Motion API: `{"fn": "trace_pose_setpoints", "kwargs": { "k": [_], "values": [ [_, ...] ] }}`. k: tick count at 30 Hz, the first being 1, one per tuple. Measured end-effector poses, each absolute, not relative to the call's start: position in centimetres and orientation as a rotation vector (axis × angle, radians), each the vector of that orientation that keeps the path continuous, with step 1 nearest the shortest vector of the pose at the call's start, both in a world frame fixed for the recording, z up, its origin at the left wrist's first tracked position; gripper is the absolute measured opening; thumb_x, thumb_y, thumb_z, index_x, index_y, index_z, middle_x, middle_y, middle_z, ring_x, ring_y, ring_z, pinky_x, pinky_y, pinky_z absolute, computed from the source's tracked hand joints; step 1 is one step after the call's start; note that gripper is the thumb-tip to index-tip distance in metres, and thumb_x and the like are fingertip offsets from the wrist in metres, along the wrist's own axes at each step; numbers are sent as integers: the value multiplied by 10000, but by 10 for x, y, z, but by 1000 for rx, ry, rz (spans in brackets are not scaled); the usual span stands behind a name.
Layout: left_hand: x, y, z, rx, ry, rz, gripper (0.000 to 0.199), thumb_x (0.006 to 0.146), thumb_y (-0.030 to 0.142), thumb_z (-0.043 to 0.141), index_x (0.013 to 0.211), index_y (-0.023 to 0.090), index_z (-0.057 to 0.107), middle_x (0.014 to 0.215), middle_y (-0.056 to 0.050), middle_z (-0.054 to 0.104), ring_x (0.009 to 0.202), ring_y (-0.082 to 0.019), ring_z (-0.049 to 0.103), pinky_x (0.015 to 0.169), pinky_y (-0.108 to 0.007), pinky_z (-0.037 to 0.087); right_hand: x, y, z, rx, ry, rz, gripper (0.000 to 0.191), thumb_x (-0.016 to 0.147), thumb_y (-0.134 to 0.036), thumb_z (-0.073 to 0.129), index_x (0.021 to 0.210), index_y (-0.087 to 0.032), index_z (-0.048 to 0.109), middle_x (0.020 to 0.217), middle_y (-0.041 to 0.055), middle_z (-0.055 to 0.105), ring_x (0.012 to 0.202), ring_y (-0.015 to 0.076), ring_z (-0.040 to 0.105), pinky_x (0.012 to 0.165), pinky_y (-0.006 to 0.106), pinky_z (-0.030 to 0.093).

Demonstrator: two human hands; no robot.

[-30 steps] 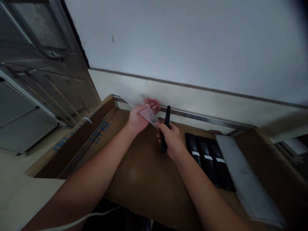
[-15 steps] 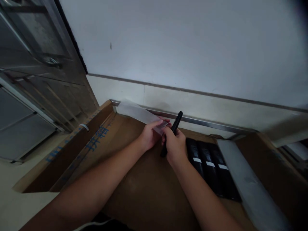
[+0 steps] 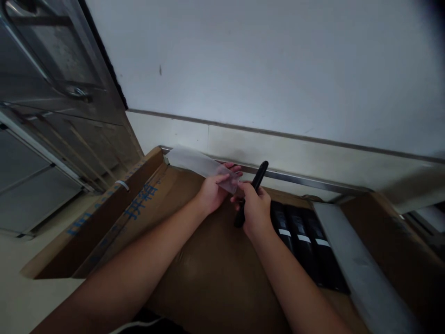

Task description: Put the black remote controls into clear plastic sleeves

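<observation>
My left hand [image 3: 216,189] holds the near end of a long translucent plastic sleeve [image 3: 194,160], which stretches away to the upper left. A black rod-like object [image 3: 260,176] is gripped in my right hand [image 3: 254,204], standing out above and below the fist. The fingertips of my right hand pinch the sleeve's end beside my left thumb. Right of my right hand, several black wrapped bundles with white bands [image 3: 304,238] lie side by side on the brown cardboard [image 3: 215,269].
A stack of translucent sleeves [image 3: 361,260] lies right of the bundles. Cardboard side walls rise at left [image 3: 104,222] and right [image 3: 392,232]. Behind runs a metal rail [image 3: 295,180] before a white wall [image 3: 271,69]. A metal door with a handle [image 3: 45,74] stands at upper left.
My left hand has moved slightly left with its fingers more spread along the sleeve. My right hand and the black object have shifted a little to the right.
</observation>
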State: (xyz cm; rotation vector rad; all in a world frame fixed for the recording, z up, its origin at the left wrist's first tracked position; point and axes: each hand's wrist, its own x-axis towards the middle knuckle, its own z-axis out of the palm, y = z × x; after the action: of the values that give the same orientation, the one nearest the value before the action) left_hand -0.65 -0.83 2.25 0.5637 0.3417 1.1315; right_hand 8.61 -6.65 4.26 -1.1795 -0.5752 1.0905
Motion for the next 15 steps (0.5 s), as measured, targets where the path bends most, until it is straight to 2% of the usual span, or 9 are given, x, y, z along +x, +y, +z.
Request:
{"fn": "trace_pose_setpoints", "kwargs": {
  "k": [4, 10, 15],
  "values": [
    [-7, -9, 23, 570, 349, 1113, 287, 759, 96, 628, 1029, 190, 650, 1080, -44, 708, 1000, -205, 669, 829, -320, 523, 84, -69, 44, -1121, -642, 1194, 319, 619, -374, 762, 834, -187, 618, 705, -3, 652, 445, 126, 581, 333, 199, 315],
    [-10, -12, 32, 544, 374, 1123, 210, 763, 177, 666, 973, 165, 652, 864, -26, 668, 866, -185, 665, 691, -266, 517, 83, -70, 45, -1031, -615, 1240, 338, 642, -398, 720, 880, -167, 654, 862, 32, 684, 429, 94, 549, 328, 206, 308],
    [-11, -13, 37, 560, 422, 1079, 182, 777, 219, 700, 947, 193, 640, 847, -8, 663, 753, -141, 645, 677, -242, 503, 86, -69, 47, -967, -593, 1304, 364, 647, -441, 703, 885, -179, 620, 793, 3, 645, 428, 85, 520, 332, 210, 293]
  ]
}}
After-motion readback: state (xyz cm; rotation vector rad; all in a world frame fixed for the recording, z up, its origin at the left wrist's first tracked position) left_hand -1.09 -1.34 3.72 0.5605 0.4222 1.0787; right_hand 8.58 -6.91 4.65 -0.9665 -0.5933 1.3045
